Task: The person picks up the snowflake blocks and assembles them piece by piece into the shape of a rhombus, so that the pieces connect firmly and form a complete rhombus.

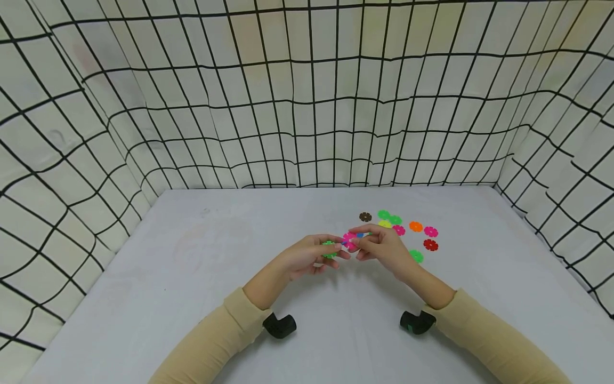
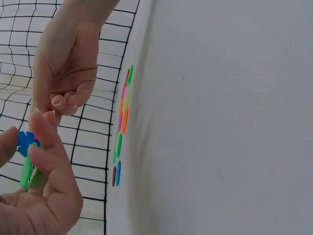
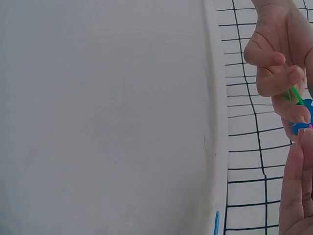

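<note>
Both hands meet in the air above the table. My left hand [image 1: 307,255] pinches a blue notched disc [image 2: 24,143] between thumb and fingers. A green notched disc [image 1: 329,249] is against the blue one, apparently joined to it, on the palm side. My right hand [image 1: 384,246] pinches a pink notched disc [image 1: 349,240] between thumb and index finger. The pink disc's edge touches the blue disc; how far they interlock is hidden by the fingertips. In the right wrist view, the blue disc [image 3: 301,128] shows between the two hands.
Several loose notched discs lie flat beyond my right hand, among them a brown disc [image 1: 365,217], an orange disc [image 1: 415,226], a red disc [image 1: 430,245] and a green disc [image 1: 415,256]. A white cloth covers the table [image 1: 192,256]. Black-lined white walls [image 1: 326,122] surround its far and side edges.
</note>
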`<state>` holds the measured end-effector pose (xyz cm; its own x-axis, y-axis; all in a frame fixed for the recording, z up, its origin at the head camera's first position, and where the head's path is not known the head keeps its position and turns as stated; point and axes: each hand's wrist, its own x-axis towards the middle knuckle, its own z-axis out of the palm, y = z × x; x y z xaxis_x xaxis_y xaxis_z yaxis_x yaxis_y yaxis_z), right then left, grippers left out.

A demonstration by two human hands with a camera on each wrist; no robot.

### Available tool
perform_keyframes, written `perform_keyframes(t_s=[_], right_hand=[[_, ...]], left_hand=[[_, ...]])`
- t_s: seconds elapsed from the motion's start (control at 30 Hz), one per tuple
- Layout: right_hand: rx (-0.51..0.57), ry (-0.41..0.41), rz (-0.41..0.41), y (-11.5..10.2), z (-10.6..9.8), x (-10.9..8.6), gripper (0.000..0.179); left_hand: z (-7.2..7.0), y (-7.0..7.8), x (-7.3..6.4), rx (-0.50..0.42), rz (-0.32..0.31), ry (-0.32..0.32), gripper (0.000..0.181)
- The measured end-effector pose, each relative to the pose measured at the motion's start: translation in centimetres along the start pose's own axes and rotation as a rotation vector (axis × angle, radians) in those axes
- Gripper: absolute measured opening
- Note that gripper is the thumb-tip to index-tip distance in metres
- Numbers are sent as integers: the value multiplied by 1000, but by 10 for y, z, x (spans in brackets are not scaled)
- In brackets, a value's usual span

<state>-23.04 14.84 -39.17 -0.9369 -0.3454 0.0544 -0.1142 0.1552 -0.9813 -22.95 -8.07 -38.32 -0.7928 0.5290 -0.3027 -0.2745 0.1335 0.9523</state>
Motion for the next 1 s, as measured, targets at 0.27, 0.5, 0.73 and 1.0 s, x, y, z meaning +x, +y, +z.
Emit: perform_keyframes(t_s=[0.27, 0.5, 0.73, 1.0], right_hand=[[-11, -34, -15, 2, 0, 0, 32], [-108, -93, -9, 4, -16, 7, 45], [-350, -176, -10, 11, -51, 16, 40], [-719, -238, 67, 16, -71, 22, 30]], left_hand=[[0, 0, 0, 5, -3, -10, 39], [-3, -2, 1, 9, -11, -1, 41], [-8, -4, 2, -13, -8, 75, 43], [-15, -5, 1, -57, 38, 110, 42]])
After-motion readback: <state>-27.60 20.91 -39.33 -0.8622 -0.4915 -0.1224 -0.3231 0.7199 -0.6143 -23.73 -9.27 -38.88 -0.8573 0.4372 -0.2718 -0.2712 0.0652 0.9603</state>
